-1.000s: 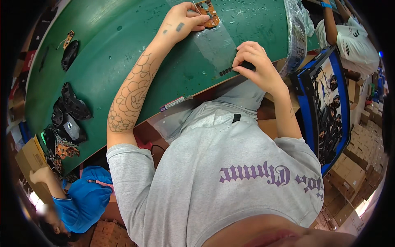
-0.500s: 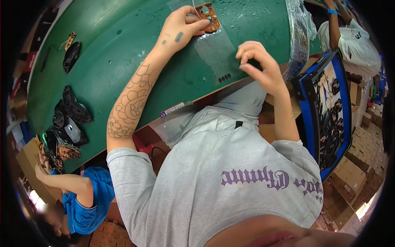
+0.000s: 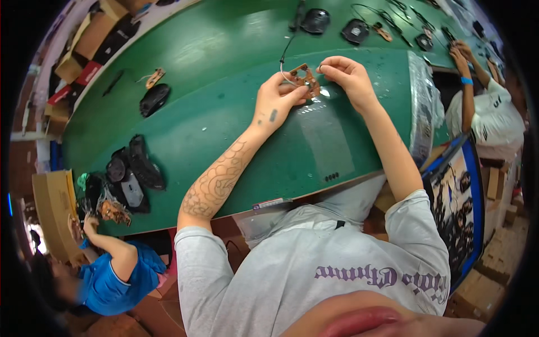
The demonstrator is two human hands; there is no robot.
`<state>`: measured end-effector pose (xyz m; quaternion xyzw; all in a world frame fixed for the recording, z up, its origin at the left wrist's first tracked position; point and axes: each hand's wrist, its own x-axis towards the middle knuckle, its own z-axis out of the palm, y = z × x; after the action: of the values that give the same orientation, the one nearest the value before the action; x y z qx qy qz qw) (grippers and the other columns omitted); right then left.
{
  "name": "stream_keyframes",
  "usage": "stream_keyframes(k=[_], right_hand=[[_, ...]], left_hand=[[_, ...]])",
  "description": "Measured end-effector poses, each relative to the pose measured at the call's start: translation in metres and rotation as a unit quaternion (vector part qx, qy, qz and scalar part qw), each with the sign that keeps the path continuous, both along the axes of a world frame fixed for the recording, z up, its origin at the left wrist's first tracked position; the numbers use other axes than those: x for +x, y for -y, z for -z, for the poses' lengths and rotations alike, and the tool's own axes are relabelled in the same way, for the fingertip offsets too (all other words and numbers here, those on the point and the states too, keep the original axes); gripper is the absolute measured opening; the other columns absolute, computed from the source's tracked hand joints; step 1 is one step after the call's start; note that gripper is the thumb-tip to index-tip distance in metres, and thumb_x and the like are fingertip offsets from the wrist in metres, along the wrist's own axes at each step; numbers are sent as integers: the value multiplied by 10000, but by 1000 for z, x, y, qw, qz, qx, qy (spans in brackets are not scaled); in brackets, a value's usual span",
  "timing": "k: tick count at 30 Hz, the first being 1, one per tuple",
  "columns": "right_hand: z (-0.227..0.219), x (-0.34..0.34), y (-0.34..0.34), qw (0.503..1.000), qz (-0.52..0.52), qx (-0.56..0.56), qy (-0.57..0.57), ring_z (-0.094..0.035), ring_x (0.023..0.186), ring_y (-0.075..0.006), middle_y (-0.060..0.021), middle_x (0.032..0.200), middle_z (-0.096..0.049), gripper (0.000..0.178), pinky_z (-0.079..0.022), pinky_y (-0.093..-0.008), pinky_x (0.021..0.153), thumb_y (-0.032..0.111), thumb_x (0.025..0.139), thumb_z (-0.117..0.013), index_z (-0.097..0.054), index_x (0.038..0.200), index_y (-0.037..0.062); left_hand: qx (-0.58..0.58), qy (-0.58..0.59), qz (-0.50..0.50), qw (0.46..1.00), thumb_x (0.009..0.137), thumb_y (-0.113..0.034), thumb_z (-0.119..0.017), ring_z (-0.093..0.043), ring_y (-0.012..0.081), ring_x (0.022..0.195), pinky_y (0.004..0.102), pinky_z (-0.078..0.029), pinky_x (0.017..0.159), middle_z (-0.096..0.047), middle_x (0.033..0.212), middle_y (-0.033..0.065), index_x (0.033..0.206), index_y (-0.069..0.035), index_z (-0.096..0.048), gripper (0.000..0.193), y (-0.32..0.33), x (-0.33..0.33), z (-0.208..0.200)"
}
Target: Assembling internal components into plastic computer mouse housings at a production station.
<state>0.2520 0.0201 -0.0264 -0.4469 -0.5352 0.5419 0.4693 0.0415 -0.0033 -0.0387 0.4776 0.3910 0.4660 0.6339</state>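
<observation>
My left hand (image 3: pixel 279 96) grips an orange-brown circuit board (image 3: pixel 310 90) by its near left edge, thumb on top. A thin cable (image 3: pixel 282 59) runs from the board across the green table; it is pale near the board and dark further off. At the board's right side, my right hand (image 3: pixel 352 81) is closed in a pinch. A tiny dark spot shows at its fingertips, too small to name. Below the board lies a clear plastic sheet (image 3: pixel 327 143) with several small dark oval pads (image 3: pixel 332 177) near its front end.
Black plastic shells (image 3: pixel 145 163) and wired boards (image 3: pixel 114 212) lie left, by a person in blue (image 3: pixel 126 269). More black parts (image 3: pixel 315 21) lie at the back. A plastic-wrapped bundle (image 3: pixel 421 109) and a blue-edged bin (image 3: pixel 463 196) stand right, near another person (image 3: pixel 485 115).
My right hand has moved from above the plastic sheet up beside the circuit board, its fingers now pinched. The board stays in my left hand. The view has shifted, showing more of the far table.
</observation>
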Motion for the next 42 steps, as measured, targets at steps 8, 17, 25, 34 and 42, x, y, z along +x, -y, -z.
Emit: stream_keyframes(k=[8,17,25,34,42], right_hand=[[4,-21,-38,977,-86,-30,-195,-638,924,-167,-101,1075,-681,209,-527,-271,841,75,949,-626,-640,1125,-37],[14,-20,-21,972,-85,-72,-206,-623,854,-170,-113,1021,-674,201,-538,-284,777,81,960,-611,-634,1107,-54],[11,-25,-14,985,-64,-30,-157,-612,803,-150,-98,973,-665,182,-536,-275,757,80,955,-614,-636,1087,-43],[12,-27,-10,997,-5,3,-73,-587,802,-107,-67,954,-664,175,-498,-223,736,97,948,-627,-642,1074,-24],[13,-34,-6,998,28,13,-63,-573,805,-88,-49,931,-659,169,-475,-202,723,103,949,-627,-646,1066,-17]], left_hand=[[77,1,-62,995,897,-27,-676,-710,159,821,215,-568,745,-728,959,143,1119,33,-602,241,-25,-6,-2],[63,-35,-54,996,890,-30,-693,-709,146,817,202,-557,747,-731,923,132,1140,29,-616,269,-13,-4,-2],[69,-61,-66,994,881,-23,-701,-712,138,813,196,-556,742,-735,906,115,1130,28,-627,265,-8,-2,-3],[83,-79,-68,991,879,-15,-699,-713,131,814,192,-557,733,-738,918,108,1119,24,-637,251,-6,-2,-5],[97,-89,-68,989,882,-11,-696,-709,125,819,187,-553,736,-737,925,102,1130,19,-633,257,-4,0,-5]])
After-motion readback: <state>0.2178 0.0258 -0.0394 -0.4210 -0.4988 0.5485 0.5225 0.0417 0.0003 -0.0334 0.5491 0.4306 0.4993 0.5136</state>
